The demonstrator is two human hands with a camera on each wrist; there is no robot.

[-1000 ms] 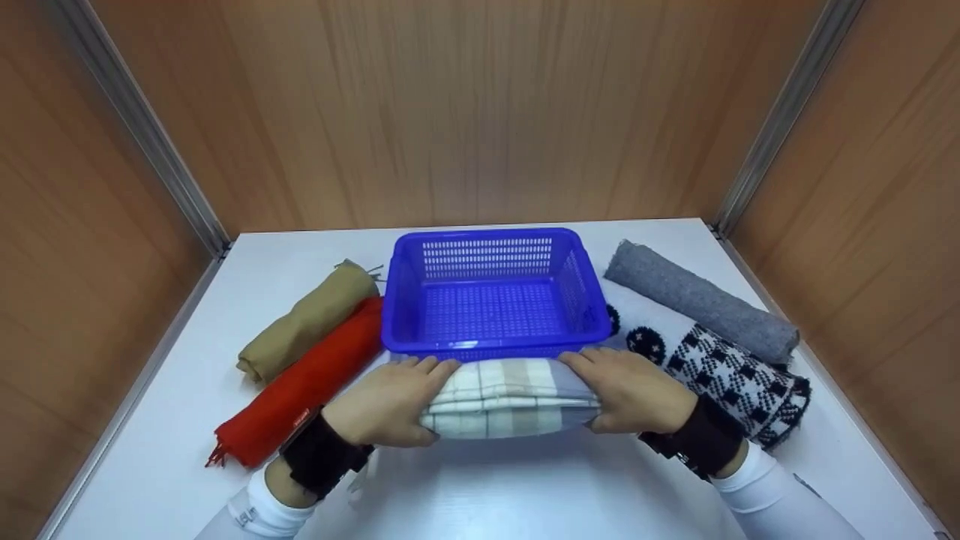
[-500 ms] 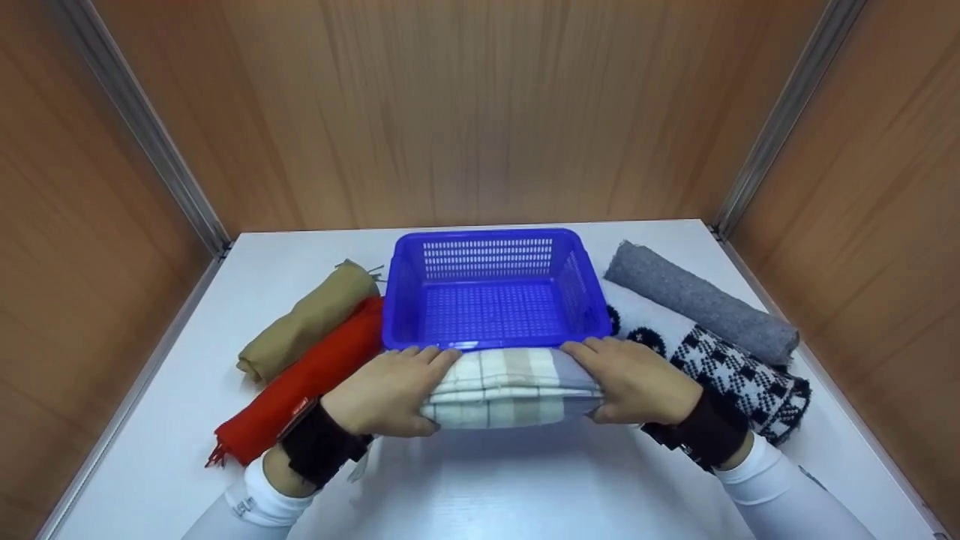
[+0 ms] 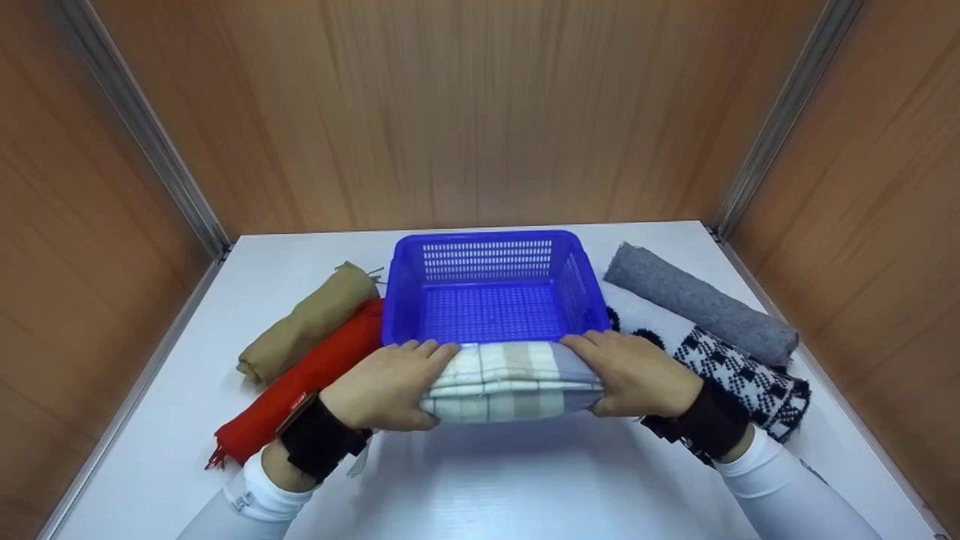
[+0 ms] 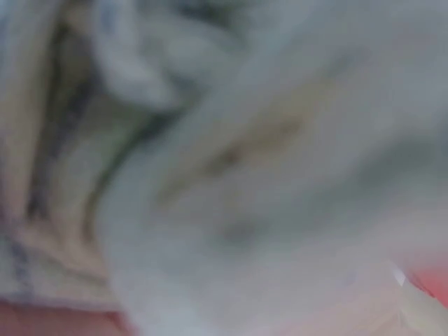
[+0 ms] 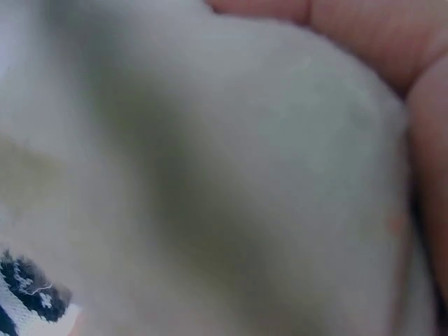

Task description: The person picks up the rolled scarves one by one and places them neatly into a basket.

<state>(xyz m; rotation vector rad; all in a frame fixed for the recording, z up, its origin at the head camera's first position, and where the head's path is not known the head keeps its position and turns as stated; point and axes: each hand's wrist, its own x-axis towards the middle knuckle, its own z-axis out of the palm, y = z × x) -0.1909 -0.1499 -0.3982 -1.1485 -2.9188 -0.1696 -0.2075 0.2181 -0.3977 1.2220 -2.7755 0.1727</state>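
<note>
A rolled or folded plaid scarf [image 3: 510, 379] in white, beige and grey is held between both hands in the head view, in front of the basket and above the table. My left hand [image 3: 390, 384] grips its left end, with the thumb on the near side. At the other end my right hand [image 3: 637, 373] holds it the same way. The scarf overlaps the near rim of the blue plastic basket [image 3: 491, 238]; whether they touch I cannot tell. In both wrist views the scarf's fabric [image 4: 231, 231] fills most of the picture, blurred; fingers [image 5: 392, 31] curl round it on the right.
Left of the basket lie a rolled tan scarf [image 3: 311, 319] and a rolled red scarf [image 3: 300, 386]. To its right are a rolled grey scarf [image 3: 697, 304] and a black-and-white patterned one [image 3: 727, 367]. Wooden panels [image 3: 480, 112] enclose the white table [image 3: 480, 487] at the back and sides.
Both hands have moved the plaid scarf a little forward and up in the head view, over the basket's near rim. The basket and the other scarves stay in place.
</note>
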